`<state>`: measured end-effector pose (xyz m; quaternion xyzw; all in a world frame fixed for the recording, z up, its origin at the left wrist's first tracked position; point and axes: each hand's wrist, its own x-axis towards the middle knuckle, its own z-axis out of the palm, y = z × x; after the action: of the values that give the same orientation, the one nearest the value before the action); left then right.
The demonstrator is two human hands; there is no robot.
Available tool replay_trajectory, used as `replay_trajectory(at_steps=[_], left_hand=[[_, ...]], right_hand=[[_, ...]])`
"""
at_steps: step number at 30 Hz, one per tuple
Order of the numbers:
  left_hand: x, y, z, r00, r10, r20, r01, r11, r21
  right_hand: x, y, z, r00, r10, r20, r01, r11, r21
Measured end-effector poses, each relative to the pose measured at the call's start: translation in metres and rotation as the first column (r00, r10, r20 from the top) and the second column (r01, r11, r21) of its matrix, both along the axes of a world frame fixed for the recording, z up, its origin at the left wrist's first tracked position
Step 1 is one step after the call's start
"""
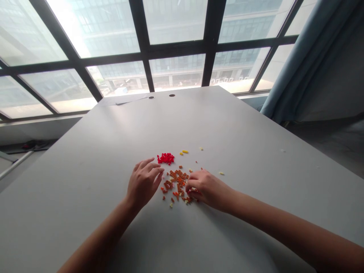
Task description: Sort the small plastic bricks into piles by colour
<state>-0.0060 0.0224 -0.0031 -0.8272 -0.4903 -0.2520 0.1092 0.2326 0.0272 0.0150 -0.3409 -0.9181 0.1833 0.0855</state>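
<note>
A wide window with dark mullions (148, 57) fills the far side, looking onto a pale building, and a blue-grey curtain (287, 76) hangs at the far right. Below it stretches a large grey bench (85, 189), with two round cable holes (161, 96) near its far edge. Near the middle of the bench lies a loose scatter of tiny orange-brown plastic bricks (178, 182), with a tight heap of red bricks (166, 158) just beyond it and a few yellow bricks (184, 151) farther off. The hands are apart, on either side of the scatter. The left hand (143, 183) has its fingers slightly spread, just left of the bricks. The right hand (206, 190) curls down at the scatter's right edge, its fingertips (189, 187) among the bricks; whether they pinch one, I cannot tell.
</note>
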Motion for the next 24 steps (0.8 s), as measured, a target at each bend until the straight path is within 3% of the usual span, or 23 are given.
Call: replay_trajectory(at_steps=[7,12,17,24], left_hand=[[0.001,0.0,0.001,1.0,-0.007,0.004,0.007,1.0,-0.004],[0.002,-0.001,0.003,1.0,-0.004,-0.003,0.004,1.0,-0.001],[0.002,-0.002,0.004,1.0,-0.002,-0.006,0.002,1.0,0.007],[0.002,-0.001,0.004,1.0,-0.01,-0.012,0.01,1.0,0.012]], right_hand=[[0.0,-0.002,-0.004,1.0,0.019,0.013,-0.021,0.989,0.148],[-0.003,-0.005,-0.001,0.987,0.055,0.153,-0.095,0.96,0.265],[-0.005,-0.004,0.001,0.983,0.001,0.183,-0.05,0.964,0.261],[-0.005,0.005,-0.002,0.991,0.08,0.109,-0.107,0.958,0.267]])
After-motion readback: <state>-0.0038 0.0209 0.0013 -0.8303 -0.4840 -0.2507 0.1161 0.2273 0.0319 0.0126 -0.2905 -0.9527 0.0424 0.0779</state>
